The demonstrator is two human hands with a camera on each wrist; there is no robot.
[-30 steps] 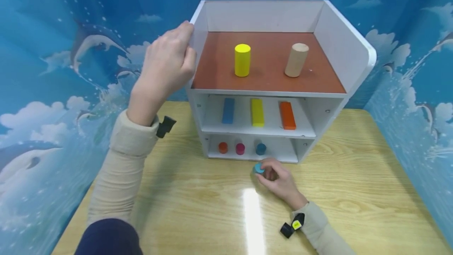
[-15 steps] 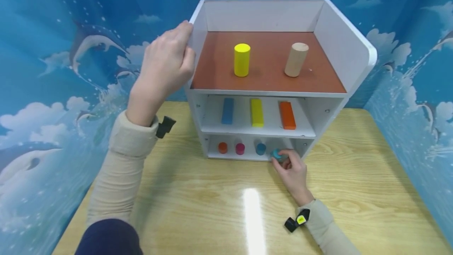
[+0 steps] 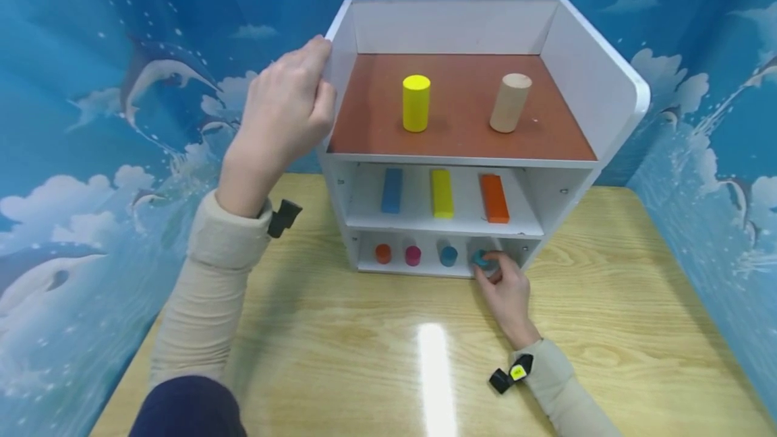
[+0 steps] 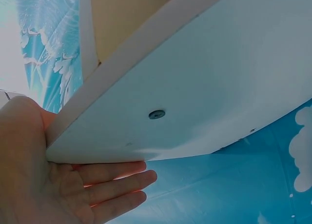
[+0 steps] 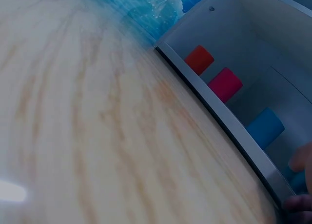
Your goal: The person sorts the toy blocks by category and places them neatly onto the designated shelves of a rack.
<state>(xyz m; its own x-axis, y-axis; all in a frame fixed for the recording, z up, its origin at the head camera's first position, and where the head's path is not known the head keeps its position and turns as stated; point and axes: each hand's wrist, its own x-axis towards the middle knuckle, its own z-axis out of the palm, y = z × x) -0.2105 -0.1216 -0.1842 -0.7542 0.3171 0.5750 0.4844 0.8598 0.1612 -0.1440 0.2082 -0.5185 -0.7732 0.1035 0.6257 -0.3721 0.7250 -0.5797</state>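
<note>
My left hand holds the front edge of the left side panel of a white shelf unit. In the left wrist view, several of its fingers stretch along the panel's outer face, while the thumb passes behind the edge, mostly hidden. At the right end of the bottom shelf, my right hand pinches a small light blue cylinder between thumb and fingers. To its left stand a darker blue cylinder, a pink cylinder and an orange cylinder.
On the brown top stand a yellow cylinder and a plain wooden cylinder, the latter tilted in view. Blue, yellow and orange blocks lie on the middle shelf. Under everything is a wood-grain table.
My right hand has carried the light blue cylinder from over the table in front of the unit, rightward and then back into the bottom shelf. My left hand has stayed at the side panel.
</note>
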